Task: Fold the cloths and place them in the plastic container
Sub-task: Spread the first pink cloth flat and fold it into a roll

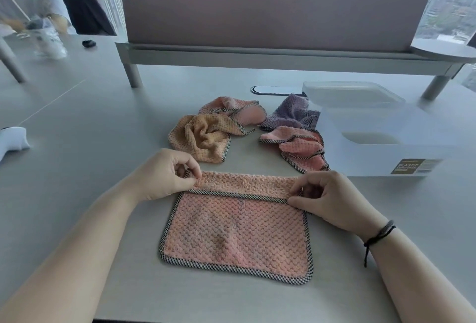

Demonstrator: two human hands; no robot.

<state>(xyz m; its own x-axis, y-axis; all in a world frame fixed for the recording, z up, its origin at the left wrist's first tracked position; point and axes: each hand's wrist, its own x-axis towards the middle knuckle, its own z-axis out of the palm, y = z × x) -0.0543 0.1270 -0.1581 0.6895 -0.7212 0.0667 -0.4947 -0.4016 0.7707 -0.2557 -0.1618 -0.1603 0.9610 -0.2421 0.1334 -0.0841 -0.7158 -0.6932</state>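
The left hand (164, 175) pinches the pink cloth's (235, 230) far-left corner with curled fingers; the right hand (327, 199) pinches the far-right corner, both forearms reaching forward. The far edge is folded over between them. The plastic container (386, 142) stands beyond the right hand.

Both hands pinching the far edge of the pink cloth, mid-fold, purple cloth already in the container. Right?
Not quite. The head view shows the purple cloth crumpled on the table beside the plastic container, not inside. Left hand and right hand do pinch the pink cloth.
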